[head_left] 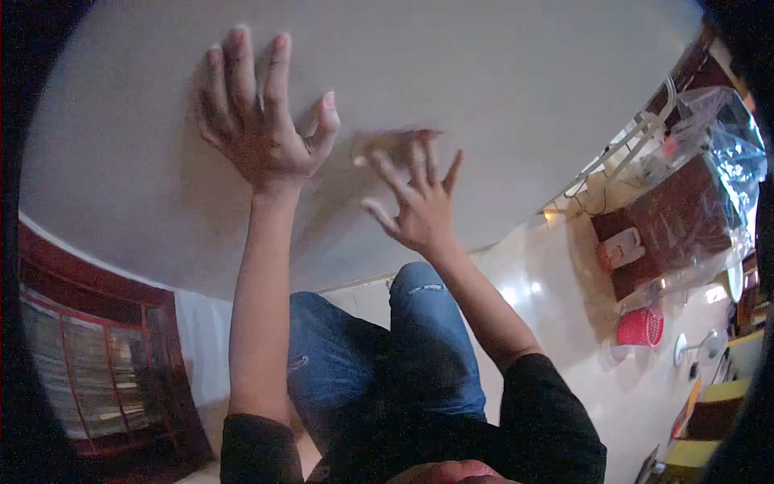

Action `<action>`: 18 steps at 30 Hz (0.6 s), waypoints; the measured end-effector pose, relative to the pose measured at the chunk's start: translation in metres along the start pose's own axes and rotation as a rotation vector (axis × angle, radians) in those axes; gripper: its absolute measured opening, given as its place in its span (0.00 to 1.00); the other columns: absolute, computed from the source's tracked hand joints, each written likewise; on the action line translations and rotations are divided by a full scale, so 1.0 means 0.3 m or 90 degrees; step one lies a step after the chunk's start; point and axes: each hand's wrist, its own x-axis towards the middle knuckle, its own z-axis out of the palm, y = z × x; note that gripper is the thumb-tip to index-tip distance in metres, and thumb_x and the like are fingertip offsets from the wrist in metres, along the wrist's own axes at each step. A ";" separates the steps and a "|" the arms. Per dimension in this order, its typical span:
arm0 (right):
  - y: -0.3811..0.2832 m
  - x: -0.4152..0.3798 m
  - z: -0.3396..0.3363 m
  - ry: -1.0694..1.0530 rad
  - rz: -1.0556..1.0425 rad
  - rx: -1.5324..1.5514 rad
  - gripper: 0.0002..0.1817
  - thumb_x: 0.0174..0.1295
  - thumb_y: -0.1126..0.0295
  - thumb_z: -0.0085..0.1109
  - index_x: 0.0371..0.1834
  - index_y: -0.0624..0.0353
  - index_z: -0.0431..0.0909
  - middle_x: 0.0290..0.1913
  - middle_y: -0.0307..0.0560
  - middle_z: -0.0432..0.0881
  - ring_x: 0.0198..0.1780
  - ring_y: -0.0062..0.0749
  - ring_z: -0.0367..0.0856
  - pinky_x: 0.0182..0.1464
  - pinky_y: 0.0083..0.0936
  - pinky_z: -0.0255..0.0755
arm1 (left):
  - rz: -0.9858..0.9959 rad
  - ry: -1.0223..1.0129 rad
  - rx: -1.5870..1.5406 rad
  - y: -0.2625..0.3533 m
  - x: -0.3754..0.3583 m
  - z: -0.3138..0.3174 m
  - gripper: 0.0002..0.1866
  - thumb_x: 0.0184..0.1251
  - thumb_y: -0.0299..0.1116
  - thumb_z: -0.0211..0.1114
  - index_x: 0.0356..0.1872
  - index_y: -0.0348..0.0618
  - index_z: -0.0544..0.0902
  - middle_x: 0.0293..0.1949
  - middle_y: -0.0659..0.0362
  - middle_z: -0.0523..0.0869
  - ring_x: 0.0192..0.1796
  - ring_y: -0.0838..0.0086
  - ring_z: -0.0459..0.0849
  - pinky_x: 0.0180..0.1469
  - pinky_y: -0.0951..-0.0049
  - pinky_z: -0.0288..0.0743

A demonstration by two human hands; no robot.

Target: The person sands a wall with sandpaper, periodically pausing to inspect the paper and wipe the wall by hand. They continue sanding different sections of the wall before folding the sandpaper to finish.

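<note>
My left hand (266, 129) is raised with its fingers spread wide, on or just in front of a pale, smooth wall (484, 73). My right hand (419, 202) is lower and to the right, also with its fingers apart and nothing in its grasp. Just beyond the right fingertips, a small blurred brownish thing with a dark upper edge (395, 139) shows against the wall; its kind cannot be made out. Whether either palm presses on the surface is hidden. Both hands cast soft shadows.
My jeans-clad knees (419, 315) are bent below the hands, close to the wall. At left is a red-framed window (105, 363). On the right are a plastic-covered brown piece of furniture (677, 210), a pink basket (641, 327), a white fan (709, 347) and shiny floor tiles (532, 298).
</note>
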 end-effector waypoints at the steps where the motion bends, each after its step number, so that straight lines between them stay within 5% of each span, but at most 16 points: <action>1: 0.012 -0.004 0.002 -0.026 -0.026 -0.035 0.36 0.63 0.36 0.51 0.72 0.40 0.68 0.77 0.57 0.55 0.81 0.52 0.39 0.71 0.71 0.12 | -0.004 -0.007 0.011 0.005 -0.002 -0.004 0.34 0.65 0.56 0.54 0.72 0.60 0.67 0.73 0.54 0.66 0.74 0.53 0.62 0.71 0.45 0.48; 4: 0.073 0.101 -0.032 0.040 0.056 -0.060 0.34 0.63 0.35 0.49 0.70 0.36 0.71 0.77 0.55 0.56 0.81 0.49 0.40 0.71 0.70 0.12 | -0.005 -0.011 0.026 0.001 0.003 -0.008 0.34 0.65 0.56 0.55 0.72 0.59 0.67 0.73 0.54 0.65 0.74 0.52 0.62 0.71 0.44 0.49; 6: 0.095 0.200 -0.058 0.408 0.338 0.286 0.34 0.63 0.33 0.47 0.69 0.33 0.71 0.78 0.51 0.56 0.81 0.48 0.42 0.71 0.71 0.12 | -0.001 -0.004 0.029 0.007 0.000 -0.013 0.34 0.65 0.56 0.55 0.72 0.59 0.67 0.74 0.54 0.65 0.74 0.52 0.62 0.71 0.44 0.49; 7: 0.081 0.192 -0.045 0.410 0.335 0.292 0.34 0.63 0.33 0.47 0.69 0.33 0.71 0.78 0.51 0.56 0.81 0.48 0.42 0.71 0.71 0.12 | -0.013 -0.024 0.038 0.015 -0.003 -0.016 0.33 0.66 0.55 0.54 0.72 0.59 0.67 0.74 0.54 0.65 0.74 0.52 0.61 0.71 0.44 0.48; 9: 0.011 0.132 -0.017 0.140 0.066 0.011 0.34 0.64 0.34 0.44 0.72 0.31 0.67 0.78 0.51 0.55 0.81 0.48 0.43 0.71 0.69 0.12 | -0.002 -0.037 0.039 0.015 -0.003 -0.017 0.32 0.67 0.54 0.54 0.72 0.59 0.67 0.74 0.54 0.64 0.74 0.52 0.60 0.71 0.44 0.48; 10: -0.011 0.113 -0.024 0.157 0.070 0.016 0.34 0.64 0.34 0.44 0.72 0.31 0.67 0.78 0.51 0.55 0.81 0.48 0.43 0.71 0.69 0.12 | -0.007 -0.038 0.028 0.010 -0.009 -0.017 0.31 0.68 0.52 0.53 0.72 0.59 0.67 0.74 0.54 0.64 0.75 0.53 0.60 0.72 0.45 0.47; 12: -0.015 0.090 -0.040 -0.024 -0.187 -0.041 0.34 0.66 0.36 0.45 0.74 0.31 0.63 0.79 0.53 0.54 0.81 0.49 0.41 0.72 0.67 0.12 | -0.008 -0.030 0.022 0.004 -0.012 -0.017 0.30 0.69 0.51 0.52 0.72 0.59 0.67 0.75 0.54 0.63 0.75 0.54 0.59 0.72 0.45 0.46; 14: 0.052 0.184 -0.050 0.020 -0.158 -0.097 0.34 0.66 0.37 0.46 0.75 0.29 0.61 0.79 0.52 0.53 0.81 0.47 0.40 0.72 0.66 0.12 | -0.036 -0.067 0.038 0.011 -0.014 -0.028 0.29 0.71 0.48 0.51 0.72 0.59 0.67 0.75 0.55 0.63 0.76 0.55 0.58 0.73 0.45 0.44; 16: 0.067 0.310 -0.110 0.292 0.109 0.062 0.34 0.63 0.35 0.48 0.74 0.25 0.63 0.79 0.49 0.54 0.81 0.43 0.41 0.72 0.67 0.13 | -0.040 -0.069 0.042 0.012 -0.013 -0.031 0.28 0.71 0.48 0.50 0.72 0.59 0.67 0.75 0.55 0.63 0.76 0.55 0.57 0.73 0.46 0.44; 18: 0.062 0.334 -0.091 0.315 0.106 0.082 0.34 0.64 0.35 0.47 0.74 0.27 0.63 0.79 0.49 0.54 0.81 0.43 0.41 0.73 0.66 0.13 | -0.040 -0.067 0.039 0.016 -0.014 -0.036 0.28 0.72 0.48 0.49 0.72 0.60 0.67 0.75 0.56 0.63 0.77 0.55 0.57 0.74 0.46 0.43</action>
